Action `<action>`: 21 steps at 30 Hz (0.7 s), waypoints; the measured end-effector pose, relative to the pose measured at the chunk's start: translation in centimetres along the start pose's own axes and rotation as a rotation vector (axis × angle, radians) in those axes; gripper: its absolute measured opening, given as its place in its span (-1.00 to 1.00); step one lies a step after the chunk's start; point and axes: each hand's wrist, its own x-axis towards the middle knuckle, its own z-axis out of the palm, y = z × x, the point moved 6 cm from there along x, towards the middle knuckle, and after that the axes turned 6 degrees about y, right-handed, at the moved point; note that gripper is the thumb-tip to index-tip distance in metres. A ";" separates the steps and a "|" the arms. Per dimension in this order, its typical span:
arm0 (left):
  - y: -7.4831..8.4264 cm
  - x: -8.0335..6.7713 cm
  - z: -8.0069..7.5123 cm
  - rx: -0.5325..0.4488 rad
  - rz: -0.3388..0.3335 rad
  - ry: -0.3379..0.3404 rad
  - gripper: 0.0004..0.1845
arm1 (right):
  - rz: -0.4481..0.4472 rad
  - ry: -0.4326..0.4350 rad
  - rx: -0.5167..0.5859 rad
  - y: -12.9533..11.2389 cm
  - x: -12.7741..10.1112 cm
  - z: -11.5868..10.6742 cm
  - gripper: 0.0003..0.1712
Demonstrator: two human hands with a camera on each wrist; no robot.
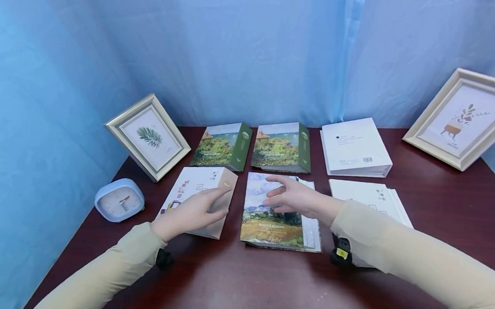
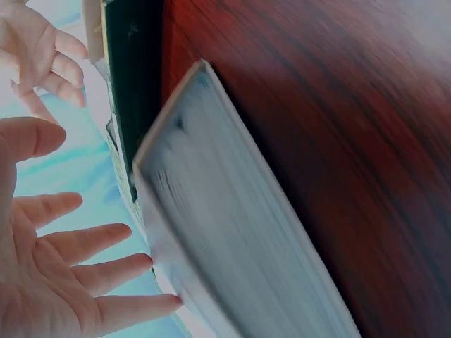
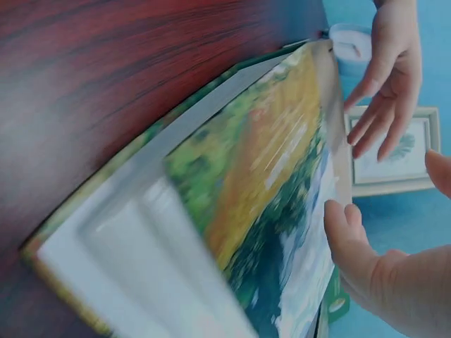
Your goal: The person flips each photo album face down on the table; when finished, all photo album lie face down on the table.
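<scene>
My left hand (image 1: 193,213) hovers over a white photo album (image 1: 199,174) at the front left, thumb apart from the extended fingers. In the left wrist view its fingers (image 2: 91,243) are spread and hold nothing; whether the little finger touches the album's edge (image 2: 211,211) is unclear. Above the front middle photo album (image 1: 270,234), painted with a landscape, hangs my right hand (image 1: 291,195), its fingers loosely bent around nothing. That album's cover (image 3: 261,190) lies slightly raised and askew, with pale inner pages (image 3: 127,239) showing beside it. A white album (image 1: 356,192) is partly hidden under my right forearm.
Along the back stand two green-spined albums (image 1: 218,148) (image 1: 277,149) and a white one (image 1: 354,144). A leaf picture frame (image 1: 148,136) and a blue clock (image 1: 120,200) are at the left, another picture frame (image 1: 464,120) at the right. Blue curtains (image 1: 245,50) enclose the dark red table (image 1: 273,288).
</scene>
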 end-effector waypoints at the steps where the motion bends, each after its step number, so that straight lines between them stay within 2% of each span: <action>1: 0.1 0.2 0.2 -0.015 -0.007 -0.003 -0.39 | 0.004 0.012 -0.022 0.2 -0.1 -0.3 -0.17; 7: 1.1 0.9 1.0 -0.099 -0.052 -0.042 -0.36 | 0.027 0.090 -0.152 1.4 -1.1 -1.8 -0.13; 10: 1.5 1.2 1.2 -0.118 -0.068 -0.042 -0.38 | 0.026 0.133 -0.251 1.9 -1.6 -2.3 -0.13; 16: 1.7 1.8 1.9 -0.115 -0.122 -0.011 -0.39 | 0.005 0.186 -0.404 2.6 -2.7 -2.8 -0.07; 21: 2.0 2.2 2.5 -0.087 -0.150 -0.027 -0.38 | 0.003 0.211 -0.478 3.5 -3.5 -2.8 -0.01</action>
